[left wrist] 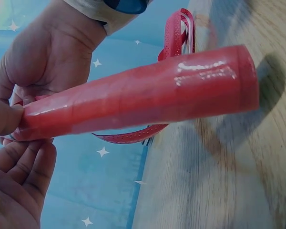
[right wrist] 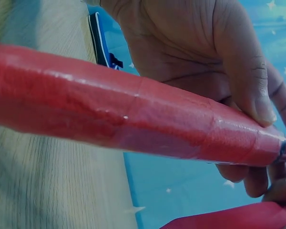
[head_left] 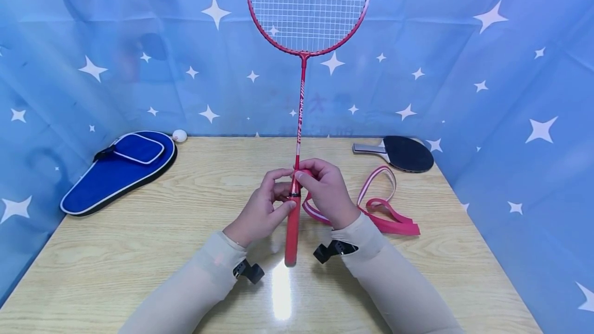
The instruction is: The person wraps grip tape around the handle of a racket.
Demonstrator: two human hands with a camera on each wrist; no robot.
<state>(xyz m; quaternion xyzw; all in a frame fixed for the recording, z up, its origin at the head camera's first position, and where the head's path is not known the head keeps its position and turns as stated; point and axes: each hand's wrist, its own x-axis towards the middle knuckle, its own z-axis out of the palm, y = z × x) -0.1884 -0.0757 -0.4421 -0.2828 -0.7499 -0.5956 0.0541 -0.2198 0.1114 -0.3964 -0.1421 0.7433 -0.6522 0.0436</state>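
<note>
We see the badminton racket [head_left: 300, 102] held up over the middle of the table [head_left: 209, 184], its strung head rising past the back edge in front of the starry blue curtain [head_left: 185, 40] and running out of the head view at the top. Its red handle [head_left: 292, 231] points down toward the near edge, with its butt off the tabletop. The left hand [head_left: 260, 215] grips the upper handle, thumb along its side; the right hand [head_left: 331, 195] pinches one end of the red tape [head_left: 394, 224] against the cone just above the black band. Between them the hands cover much of that join (we cannot tell whether the tape goes round it). From the right hand the tape loops down to the table on the right edge's side, partly hidden behind the hand.

Around the work, we find the blue paddle case [head_left: 116, 174] lying aslant by the far left corner, with a white ball [head_left: 179, 135] just beside it at the back edge. Near the far right corner rests a black paddle [head_left: 408, 153], handle turned inward, well apart from the racket.
</note>
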